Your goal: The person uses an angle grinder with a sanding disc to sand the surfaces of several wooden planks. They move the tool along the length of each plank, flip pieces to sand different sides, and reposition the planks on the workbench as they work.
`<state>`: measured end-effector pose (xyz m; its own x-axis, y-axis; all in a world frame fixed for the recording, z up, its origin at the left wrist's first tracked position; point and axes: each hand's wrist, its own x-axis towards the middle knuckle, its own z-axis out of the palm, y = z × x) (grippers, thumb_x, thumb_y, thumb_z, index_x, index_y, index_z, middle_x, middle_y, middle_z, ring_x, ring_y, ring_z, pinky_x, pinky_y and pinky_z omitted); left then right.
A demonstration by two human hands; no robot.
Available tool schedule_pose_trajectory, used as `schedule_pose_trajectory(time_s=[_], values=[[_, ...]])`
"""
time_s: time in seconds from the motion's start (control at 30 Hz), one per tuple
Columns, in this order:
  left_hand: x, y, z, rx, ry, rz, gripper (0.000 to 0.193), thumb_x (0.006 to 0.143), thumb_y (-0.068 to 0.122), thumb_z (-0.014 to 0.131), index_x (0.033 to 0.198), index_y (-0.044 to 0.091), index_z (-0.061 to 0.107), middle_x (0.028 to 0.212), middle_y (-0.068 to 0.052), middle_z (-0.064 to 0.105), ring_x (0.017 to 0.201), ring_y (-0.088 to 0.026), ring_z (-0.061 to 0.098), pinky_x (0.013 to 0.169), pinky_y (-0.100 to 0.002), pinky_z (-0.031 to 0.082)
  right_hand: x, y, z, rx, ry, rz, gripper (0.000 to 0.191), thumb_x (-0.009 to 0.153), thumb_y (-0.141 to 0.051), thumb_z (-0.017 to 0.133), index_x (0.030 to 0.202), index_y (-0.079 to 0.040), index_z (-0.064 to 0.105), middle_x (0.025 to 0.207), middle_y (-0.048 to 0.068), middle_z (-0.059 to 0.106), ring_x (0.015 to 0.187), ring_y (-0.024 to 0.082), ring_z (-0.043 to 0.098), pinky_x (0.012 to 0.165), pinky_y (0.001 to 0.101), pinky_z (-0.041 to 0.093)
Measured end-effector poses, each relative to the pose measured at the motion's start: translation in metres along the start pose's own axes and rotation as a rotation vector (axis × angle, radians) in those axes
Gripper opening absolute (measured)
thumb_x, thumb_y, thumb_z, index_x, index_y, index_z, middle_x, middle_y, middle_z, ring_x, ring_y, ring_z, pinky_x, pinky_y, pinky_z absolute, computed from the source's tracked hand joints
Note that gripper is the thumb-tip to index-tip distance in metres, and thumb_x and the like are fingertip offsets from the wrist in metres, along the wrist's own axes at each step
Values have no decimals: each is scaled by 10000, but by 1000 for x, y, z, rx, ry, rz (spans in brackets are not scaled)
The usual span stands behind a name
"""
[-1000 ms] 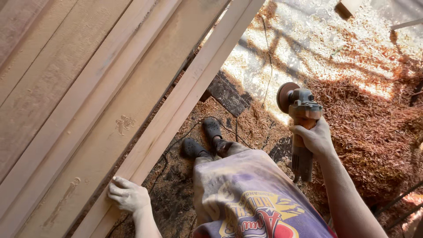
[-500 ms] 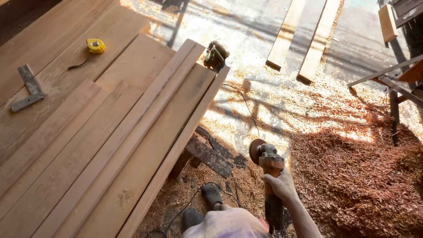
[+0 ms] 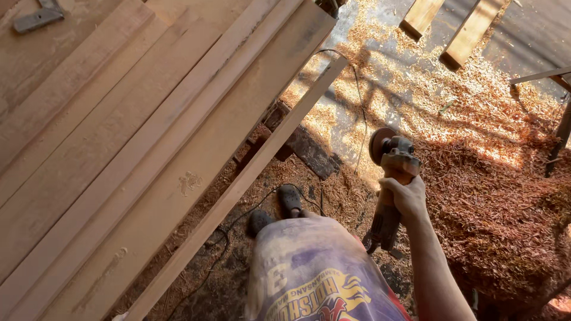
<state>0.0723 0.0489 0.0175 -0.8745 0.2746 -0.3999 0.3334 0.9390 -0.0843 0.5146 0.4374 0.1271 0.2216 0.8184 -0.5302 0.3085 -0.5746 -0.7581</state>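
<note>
Wooden planks (image 3: pixel 119 148) lie side by side across the left of the scene, pale and long, running from the near left up to the far middle. A narrower strip (image 3: pixel 238 184) lies along their right edge, just beside the widest board.

To the right of the planks, the person's right hand (image 3: pixel 406 199) grips an angle grinder (image 3: pixel 389 178) by its body. The fingers are wrapped tightly around the grey housing, thumb side toward the tool's head. The forearm rises from the near right corner and runs up to the wrist, nearly straight, with the hand held out over the floor beside the person's body. The grinder points away from the person, its round disc (image 3: pixel 379 144) at the far end, facing left. It hangs clear of the planks, well apart from them.

The left hand is barely in view at the near edge below the planks, so I cannot tell how its fingers sit.

Reddish wood shavings (image 3: pixel 499 214) are heaped on the floor at the right. A dark cable (image 3: pixel 357 107) trails over the floor toward the planks. A metal square (image 3: pixel 35 19) rests on the far left boards.
</note>
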Motion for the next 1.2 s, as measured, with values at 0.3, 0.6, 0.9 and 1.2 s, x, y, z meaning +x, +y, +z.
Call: schedule_pose_trajectory(time_s=[0.3,0.6,0.9,1.2], values=[[-12,-24,16,-71,101,-163,277,877,38,743,1130,14,635,1005,-110,659,860,-187,638,769,-323,569,20,-40,-4,-183,-80,-148,436,781,-78,766,1167,-12,574,922,117,649,732,223,698,649,383,639],[-79,216,22,-1016,49,-117,129,897,52,734,1011,14,687,866,-112,705,663,-152,642,555,-271,548,146,-113,-15,-185,-165,-287,436,815,-1,736,1215,-5,563,980,100,638,792,211,681,654,367,610],[-96,641,71,-2108,-546,-183,1065,708,320,903,1548,62,303,1439,-141,480,1339,-280,504,1195,-527,367,382,-247,-3,-243,-679,-424,438,880,71,646,1304,8,559,958,95,653,764,204,682,692,351,602],[-77,723,92,-2901,159,-463,384,816,55,842,1147,61,649,1136,-60,672,1121,-243,614,1004,-377,492,470,-293,8,-324,-882,-360,406,780,85,644,1167,-8,563,872,59,674,713,145,674,607,295,588]])
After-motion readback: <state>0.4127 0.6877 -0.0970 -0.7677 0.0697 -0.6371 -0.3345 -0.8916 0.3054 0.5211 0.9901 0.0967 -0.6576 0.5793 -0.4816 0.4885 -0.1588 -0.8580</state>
